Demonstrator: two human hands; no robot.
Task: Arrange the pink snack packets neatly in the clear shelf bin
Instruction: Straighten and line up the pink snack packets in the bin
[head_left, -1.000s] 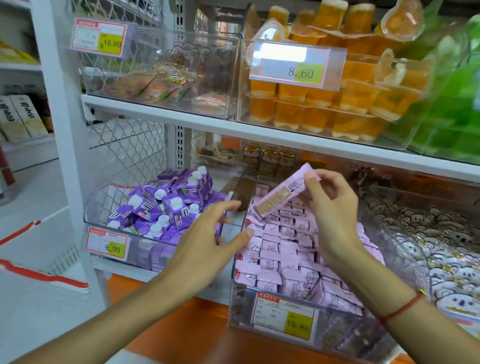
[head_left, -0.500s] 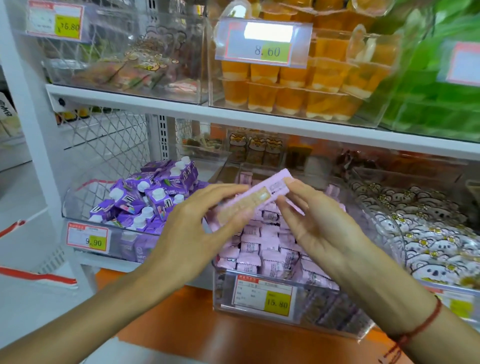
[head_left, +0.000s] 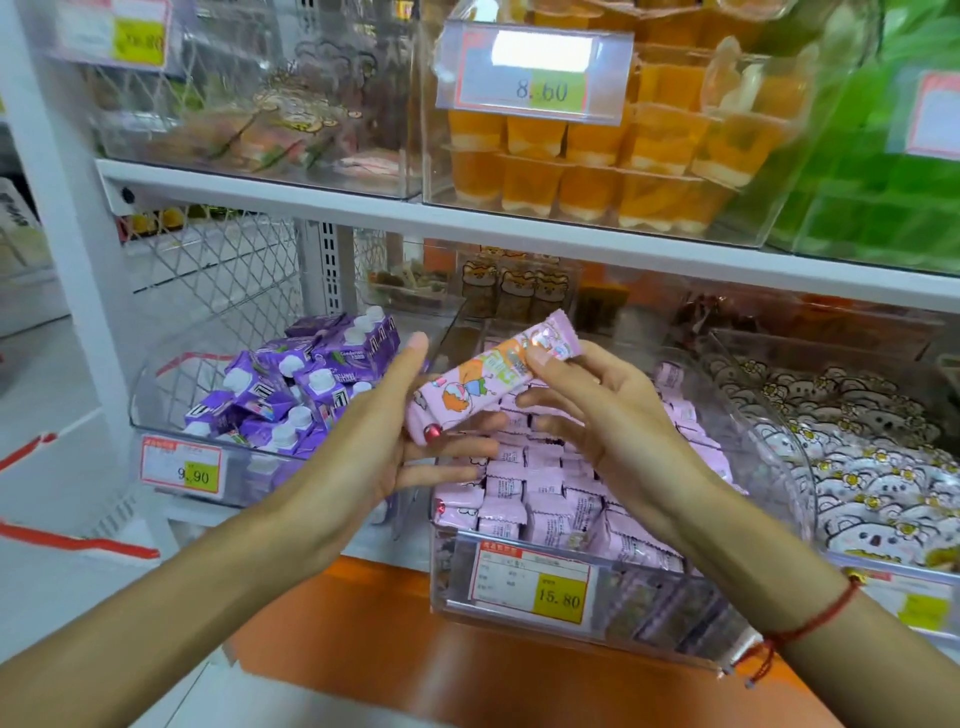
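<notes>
Far left, a clear bin with a 9.90 price tag (head_left: 183, 470) holds a heap of purple cartons (head_left: 291, 384), too jumbled to count. The left hand (head_left: 374, 441) reaches in from the lower left, fingers mostly straight and spread; its fingers support the lower end of one pink snack packet (head_left: 488, 376), the forefinger raised alongside it. That single packet is held tilted, low end left, high end right, in the air above the clear shelf bin (head_left: 452, 597). The right hand (head_left: 613, 421) pinches the packet's upper end between thumb and curled fingers; a red string bracelet (head_left: 810, 623) circles that wrist. Below the hands the bin, tagged 15.80 (head_left: 532, 584), is packed with rows of pink packets (head_left: 540, 499), too many to count. Further right, another bin holds white bear-print packets (head_left: 872, 457). On the shelf above stand orange jelly cups (head_left: 587, 156) behind an 8.60 tag (head_left: 535, 73)
</notes>
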